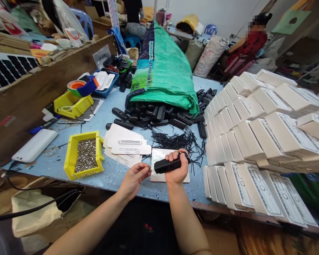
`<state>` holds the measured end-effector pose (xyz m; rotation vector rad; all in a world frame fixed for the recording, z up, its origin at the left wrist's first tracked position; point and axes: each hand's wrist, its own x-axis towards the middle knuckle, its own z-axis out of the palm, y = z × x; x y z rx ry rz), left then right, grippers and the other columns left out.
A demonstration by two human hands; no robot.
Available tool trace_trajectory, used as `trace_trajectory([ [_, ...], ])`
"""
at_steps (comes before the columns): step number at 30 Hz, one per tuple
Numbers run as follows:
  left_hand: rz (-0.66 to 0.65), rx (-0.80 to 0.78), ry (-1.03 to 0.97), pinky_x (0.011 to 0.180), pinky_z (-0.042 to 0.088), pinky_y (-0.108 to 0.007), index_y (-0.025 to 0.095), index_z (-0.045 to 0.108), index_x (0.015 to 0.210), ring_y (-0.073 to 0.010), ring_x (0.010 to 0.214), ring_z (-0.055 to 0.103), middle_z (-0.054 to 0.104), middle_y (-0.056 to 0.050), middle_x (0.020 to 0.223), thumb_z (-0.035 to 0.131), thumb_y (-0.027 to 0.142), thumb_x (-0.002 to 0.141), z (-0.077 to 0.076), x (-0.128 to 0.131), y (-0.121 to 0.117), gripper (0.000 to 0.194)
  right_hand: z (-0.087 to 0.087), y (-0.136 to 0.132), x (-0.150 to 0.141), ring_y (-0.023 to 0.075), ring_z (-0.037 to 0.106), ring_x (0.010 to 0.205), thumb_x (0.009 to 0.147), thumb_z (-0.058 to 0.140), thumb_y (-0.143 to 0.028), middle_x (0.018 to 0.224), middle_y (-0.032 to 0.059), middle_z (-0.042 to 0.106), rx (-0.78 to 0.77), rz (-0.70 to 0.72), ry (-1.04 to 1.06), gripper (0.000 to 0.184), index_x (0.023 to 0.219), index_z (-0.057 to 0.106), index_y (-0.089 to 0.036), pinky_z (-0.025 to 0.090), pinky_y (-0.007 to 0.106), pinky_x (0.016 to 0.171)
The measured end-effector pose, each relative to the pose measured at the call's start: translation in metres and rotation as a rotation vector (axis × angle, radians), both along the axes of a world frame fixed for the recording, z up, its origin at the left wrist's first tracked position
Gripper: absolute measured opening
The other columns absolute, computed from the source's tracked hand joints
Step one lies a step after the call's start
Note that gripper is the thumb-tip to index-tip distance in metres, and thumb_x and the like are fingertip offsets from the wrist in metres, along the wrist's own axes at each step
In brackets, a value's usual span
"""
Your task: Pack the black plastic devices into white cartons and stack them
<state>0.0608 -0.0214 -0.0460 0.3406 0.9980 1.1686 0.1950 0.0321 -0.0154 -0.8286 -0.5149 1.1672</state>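
Observation:
My right hand is wrapped round a black oblong plastic device, held slanting above a white box on the table. Just left of the device's end, my left hand is closed in a pinch. Whatever is between its fingertips is too small to name. Beside it lie white printed cards. A yellow bin full of small shiny metal pieces stands farther left. Thin black sticks are heaped behind my right hand.
Many similar black devices spill from a green woven sack. Stacked white boxes fill the right side. On the left are a white power bank-like block, another yellow bin and a wooden board. Two people sit beyond.

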Motion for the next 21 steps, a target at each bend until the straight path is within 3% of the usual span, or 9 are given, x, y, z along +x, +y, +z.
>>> trace_trajectory([
  [5, 0.045, 0.039, 0.012, 0.068, 0.050, -0.020, 0.018, 0.057, 0.088, -0.0067, 0.066, 0.060, 0.062, 0.005, 0.072, 0.084, 0.023, 0.060, 0.005, 0.005, 0.002, 0.039, 0.001, 0.002, -0.015, 0.0079, 0.041, 0.052, 0.077, 0.049, -0.041, 0.062, -0.0056, 0.034, -0.029, -0.011, 0.032, 0.023, 0.082, 0.037, -0.023, 0.042, 0.023, 0.056],
  [8, 0.068, 0.072, 0.071, 0.066, 0.049, -0.020, 0.018, 0.051, 0.082, -0.0072, 0.063, 0.058, 0.059, 0.006, 0.067, 0.084, 0.026, 0.059, 0.007, 0.006, 0.001, 0.041, -0.002, 0.003, -0.016, 0.0077, 0.040, 0.052, 0.077, 0.048, -0.042, 0.063, -0.0058, 0.033, -0.063, -0.016, 0.018, 0.024, 0.081, 0.034, -0.022, 0.042, 0.023, 0.056],
  [11, 0.090, 0.150, 0.188, 0.064, 0.047, -0.021, 0.018, 0.046, 0.074, -0.0080, 0.061, 0.056, 0.059, 0.005, 0.065, 0.081, 0.028, 0.060, 0.001, 0.011, -0.004, 0.040, -0.005, 0.003, -0.017, 0.0072, 0.039, 0.051, 0.076, 0.049, -0.042, 0.062, -0.0062, 0.032, -0.089, -0.035, 0.039, 0.026, 0.081, 0.033, -0.022, 0.043, 0.023, 0.056],
  [14, 0.032, 0.210, 0.351, 0.065, 0.049, -0.025, 0.019, 0.045, 0.075, -0.0113, 0.062, 0.059, 0.061, 0.002, 0.067, 0.076, 0.034, 0.067, -0.011, 0.009, -0.008, 0.035, -0.008, 0.000, -0.014, 0.0070, 0.041, 0.050, 0.076, 0.050, -0.041, 0.060, -0.0064, 0.035, -0.090, 0.020, 0.018, 0.025, 0.079, 0.034, -0.022, 0.043, 0.023, 0.054],
  [17, -0.142, 0.378, 0.720, 0.084, 0.052, -0.038, 0.020, 0.052, 0.096, -0.0214, 0.092, 0.065, 0.067, -0.007, 0.096, 0.073, 0.035, 0.069, -0.020, -0.012, 0.005, 0.038, -0.015, -0.009, -0.002, 0.0092, 0.045, 0.050, 0.077, 0.053, -0.038, 0.058, -0.0054, 0.041, 0.025, 0.029, -0.144, 0.021, 0.076, 0.040, -0.022, 0.046, 0.026, 0.055],
  [19, -0.246, 0.542, 1.121, 0.105, 0.038, -0.048, 0.020, 0.049, 0.120, -0.0287, 0.126, 0.048, 0.054, -0.015, 0.131, 0.073, 0.033, 0.069, -0.021, -0.036, 0.028, 0.058, -0.023, -0.013, 0.011, 0.0120, 0.051, 0.054, 0.073, 0.059, -0.038, 0.058, -0.0031, 0.048, 0.155, 0.054, -0.376, 0.021, 0.073, 0.046, -0.021, 0.048, 0.030, 0.058],
  [21, -0.329, 0.597, 1.477, 0.112, 0.024, -0.054, 0.018, 0.042, 0.131, -0.0320, 0.137, 0.033, 0.041, -0.018, 0.144, 0.067, 0.029, 0.074, -0.018, -0.061, 0.055, 0.063, -0.034, -0.009, 0.023, 0.0137, 0.053, 0.056, 0.068, 0.065, -0.037, 0.060, -0.0005, 0.054, 0.209, 0.177, -0.592, 0.023, 0.066, 0.050, -0.020, 0.048, 0.031, 0.059],
])
